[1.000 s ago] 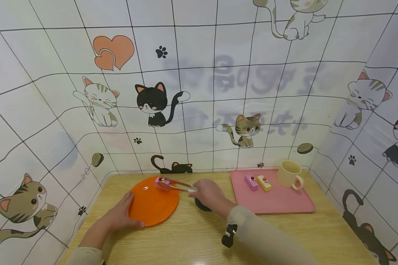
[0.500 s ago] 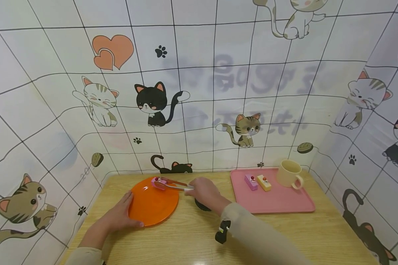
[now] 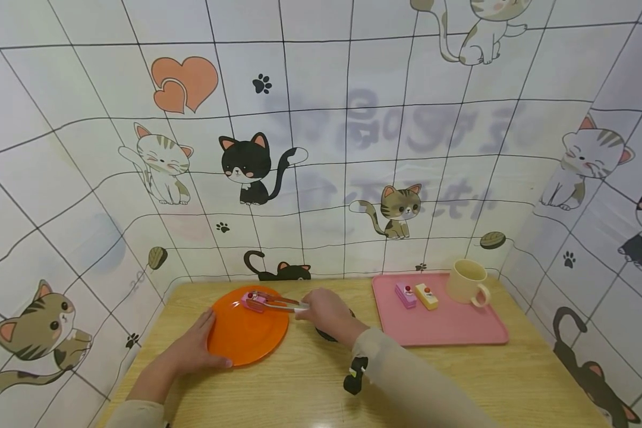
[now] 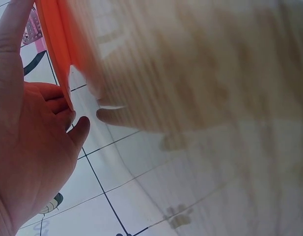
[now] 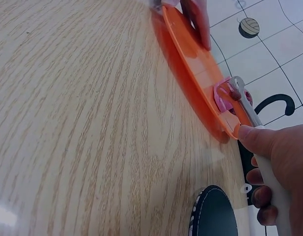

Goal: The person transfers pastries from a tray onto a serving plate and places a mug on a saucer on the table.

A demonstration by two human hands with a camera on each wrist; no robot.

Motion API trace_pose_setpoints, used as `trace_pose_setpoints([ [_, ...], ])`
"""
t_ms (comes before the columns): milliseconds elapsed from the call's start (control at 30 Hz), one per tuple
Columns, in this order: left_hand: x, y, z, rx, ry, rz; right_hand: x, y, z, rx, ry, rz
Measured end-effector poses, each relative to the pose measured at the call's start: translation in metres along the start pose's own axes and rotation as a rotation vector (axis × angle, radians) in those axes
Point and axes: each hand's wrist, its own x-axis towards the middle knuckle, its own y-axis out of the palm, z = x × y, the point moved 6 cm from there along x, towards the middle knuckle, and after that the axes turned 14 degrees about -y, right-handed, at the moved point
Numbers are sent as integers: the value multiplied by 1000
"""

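Observation:
My right hand (image 3: pixel 326 309) grips a pair of tongs (image 3: pixel 283 301) with pale handles. At the tongs' tips a pink toy cake slice (image 3: pixel 253 302) with a red cherry shows over the far part of the orange plate (image 3: pixel 246 339). In the right wrist view, a rounded metal tip overlaps the pink cake slice (image 5: pixel 221 97). My left hand (image 3: pixel 195 345) rests against the plate's left rim, thumb spread toward the near side. The left wrist view shows the fingers (image 4: pixel 77 130) right at the edge of the plate (image 4: pixel 55 44).
A pink tray (image 3: pixel 438 327) at the right bears a purple toy cake slice (image 3: pixel 406 296), a yellow toy cake slice (image 3: pixel 426 296) and a cream mug (image 3: pixel 464 282). Partly under my right hand lies a dark round disc (image 5: pixel 217 216). A cat-print wall covering (image 3: pixel 321 137) encloses the table (image 3: pixel 299 392).
My right hand has shifted slightly left with the tongs, and the pink cake slice has moved a little left over the plate. My left hand has stayed at the rim.

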Motion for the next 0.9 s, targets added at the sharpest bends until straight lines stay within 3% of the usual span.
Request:
trace_pose_setpoints([
  [900,-2,-1,-1,-19,-22,22,-4,10,-10,45,108,29],
])
